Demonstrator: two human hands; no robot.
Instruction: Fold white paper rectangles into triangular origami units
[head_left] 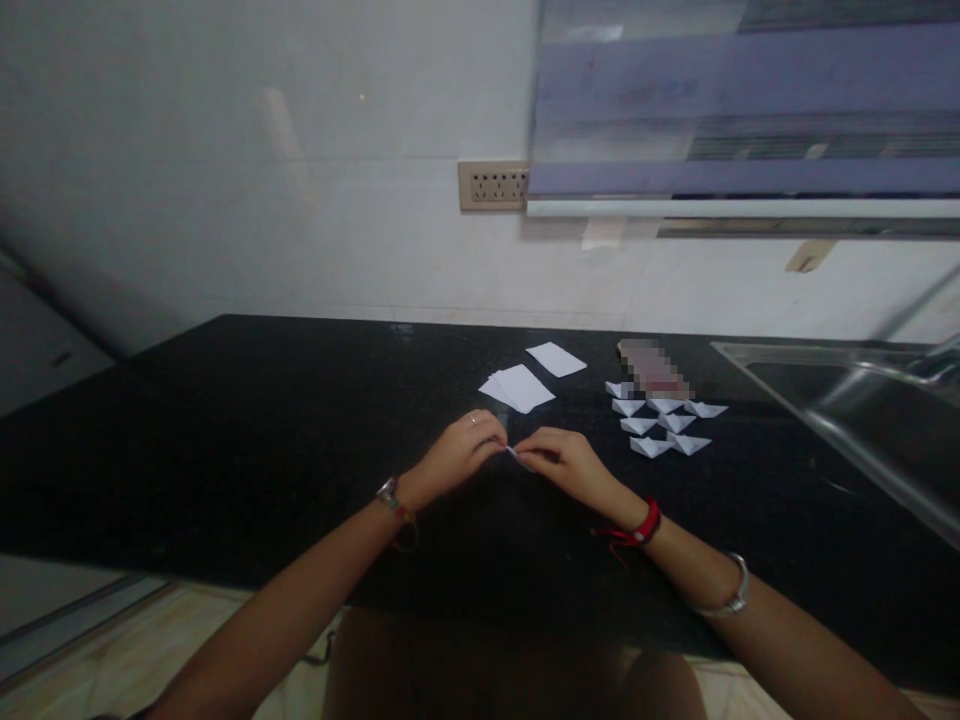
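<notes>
Head view has a small white paper piece [511,452] at the centre of the frame, over the dark worktop [247,440], pinched in the fingers of both the left hand [472,442] and the right hand [561,464]. The step looks like creasing: best to align the edges first, then press evenly along the fold, gripping lightly against buckling. Flat white sheets [519,388] lie just above centre; right of centre, folded pieces [649,447] sit near what looks like a phone [646,360]

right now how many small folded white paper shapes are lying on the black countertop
8 small folded white paper shapes, right of the bare right hand: one back left, then rows of three, two and, nearest, two. The pixelated pinkish patch may hide more.
</notes>
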